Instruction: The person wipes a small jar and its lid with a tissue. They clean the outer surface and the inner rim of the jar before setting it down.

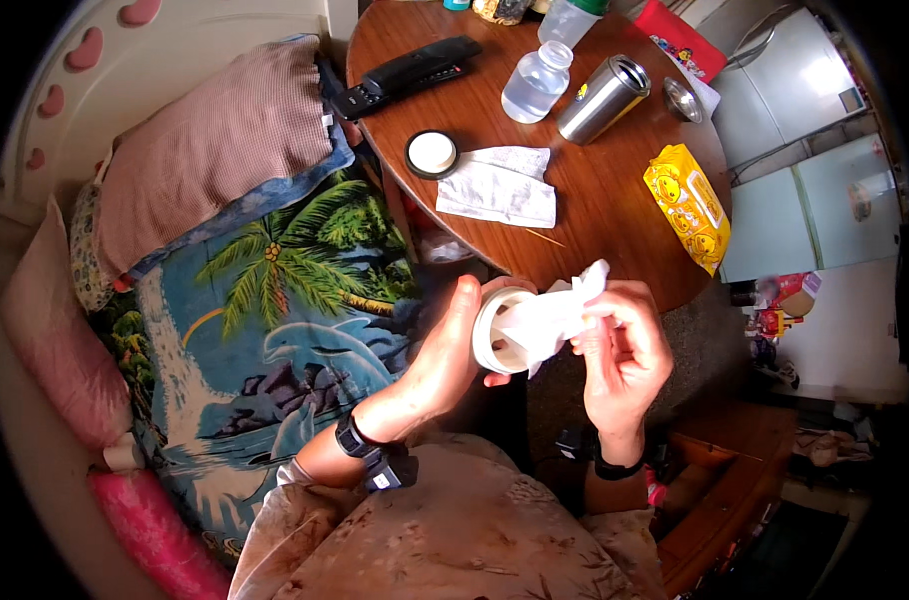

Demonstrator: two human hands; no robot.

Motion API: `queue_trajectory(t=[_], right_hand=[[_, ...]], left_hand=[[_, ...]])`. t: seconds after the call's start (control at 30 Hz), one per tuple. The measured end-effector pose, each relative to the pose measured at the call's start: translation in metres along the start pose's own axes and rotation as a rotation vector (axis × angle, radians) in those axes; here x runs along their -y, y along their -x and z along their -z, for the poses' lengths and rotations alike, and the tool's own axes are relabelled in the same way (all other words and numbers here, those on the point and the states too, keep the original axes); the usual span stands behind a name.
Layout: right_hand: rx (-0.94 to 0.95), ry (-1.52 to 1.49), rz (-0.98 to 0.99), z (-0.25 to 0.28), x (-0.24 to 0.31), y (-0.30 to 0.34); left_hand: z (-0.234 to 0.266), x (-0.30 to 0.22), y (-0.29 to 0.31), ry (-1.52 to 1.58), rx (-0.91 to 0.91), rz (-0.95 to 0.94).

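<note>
My left hand [443, 350] is wrapped round a white round cup [483, 340], tilted so that its mouth faces up and left. A crumpled white wipe [543, 325] lies partly in the mouth and hangs over the rim. My right hand [627, 345] pinches the wipe's free end just right of the cup. Beyond them on the table [615, 210], a second white wipe [500, 190] lies spread out. A round black lid with a white inside [432, 154] touches its left side. A thin stick [545, 237] lies near the table's edge.
A clear bottle [537, 84], a steel tumbler [605, 100] and its round metal lid [683, 100] are at the back. A yellow wipes pack [687, 208] lies right, a black handset [415, 68] back left. The bed [275, 300] is left, a wooden stool or shelf [715, 470] lower right.
</note>
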State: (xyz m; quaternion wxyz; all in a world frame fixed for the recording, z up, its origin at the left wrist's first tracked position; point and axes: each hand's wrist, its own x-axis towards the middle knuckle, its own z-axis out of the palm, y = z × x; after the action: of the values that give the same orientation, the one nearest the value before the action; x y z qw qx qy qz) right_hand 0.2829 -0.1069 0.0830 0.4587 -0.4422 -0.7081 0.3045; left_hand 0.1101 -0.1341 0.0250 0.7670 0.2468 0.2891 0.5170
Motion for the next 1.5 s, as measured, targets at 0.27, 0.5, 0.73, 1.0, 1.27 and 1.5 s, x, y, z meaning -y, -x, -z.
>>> queue_trajectory(t=[0.27,0.5,0.73,1.0,1.27,1.5], right_hand=[[0.376,0.172,0.126,0.006,0.009,-0.013],[0.437,0.234,0.233,0.015,0.001,-0.018],[0.603,0.344,0.357,0.015,0.003,-0.024],[0.554,0.353,0.522,0.010,-0.005,-0.015],[0.364,0.036,0.155,-0.014,0.006,-0.005],[0.233,0.080,0.156,-0.025,0.014,0.003]], left_hand=[[0.001,-0.003,-0.004,-0.011,-0.015,-0.004],[-0.002,-0.004,-0.006,0.000,-0.099,0.079],[-0.005,-0.007,-0.010,-0.016,-0.159,0.158],[0.003,0.012,-0.016,0.030,-0.148,0.172],[-0.003,0.014,-0.020,-0.617,-0.204,-0.626],[-0.001,0.009,-0.020,-0.637,-0.117,-0.777]])
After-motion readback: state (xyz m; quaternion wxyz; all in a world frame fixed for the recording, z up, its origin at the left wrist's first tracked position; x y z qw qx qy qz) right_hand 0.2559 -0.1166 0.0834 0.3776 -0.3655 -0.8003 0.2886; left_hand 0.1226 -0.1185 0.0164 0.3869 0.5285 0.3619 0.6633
